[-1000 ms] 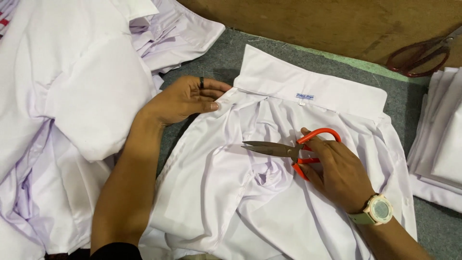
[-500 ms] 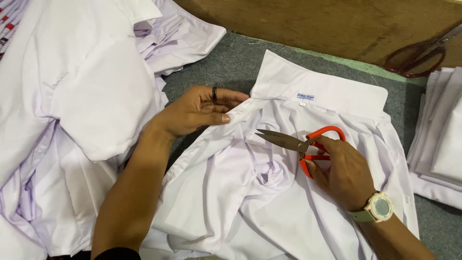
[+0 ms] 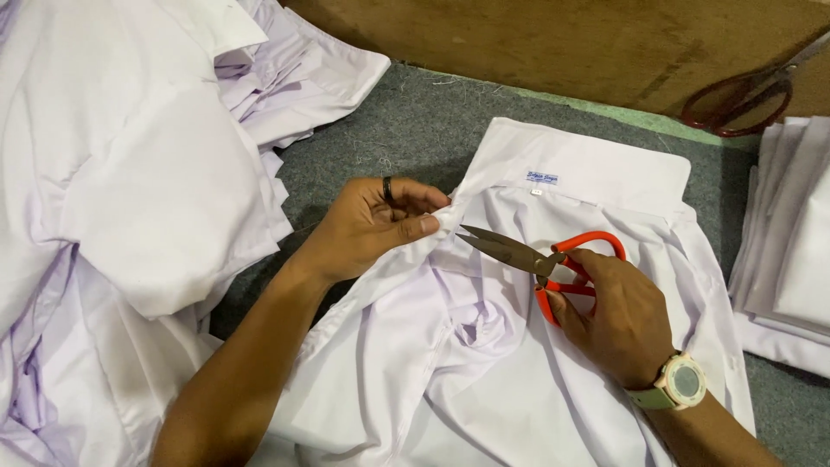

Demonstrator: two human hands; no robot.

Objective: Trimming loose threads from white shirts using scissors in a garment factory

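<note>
Right wrist: a pale green wristwatch with a round grey face (image 3: 680, 382) sits nearest the camera, on the arm that comes in from the lower right.
Right hand: the right hand (image 3: 609, 313) is closed through the loops of the orange-handled scissors with dark steel blades (image 3: 538, 258); fingers clamped on the handles, blades nearly together and pointing left.
Shirt: the white cotton shirt with a stiff folded collar (image 3: 484, 346) lies spread on the grey felt-covered table (image 3: 406, 130), collar away from the person, body crumpled towards them.
Left hand: the left hand (image 3: 372, 229), a dark ring on one finger, pinches a fold of the shirt just below the collar's left end, thumb and fingers shut on the cloth.
Change: half a second ago the blade tips were well short of the pinch; they have since swung up and left and now stand just beside the held fold, while the left hand has drawn the cloth tauter. I judge that a small trim at the pinched spot is being lined up.
Left: a loose heap of white garments (image 3: 130, 173).
Right edge: a neat stack of folded white cloth (image 3: 791, 251).
Far: a second pair of scissors with dark red handles (image 3: 735, 102) lies on the brown board (image 3: 536, 43).
</note>
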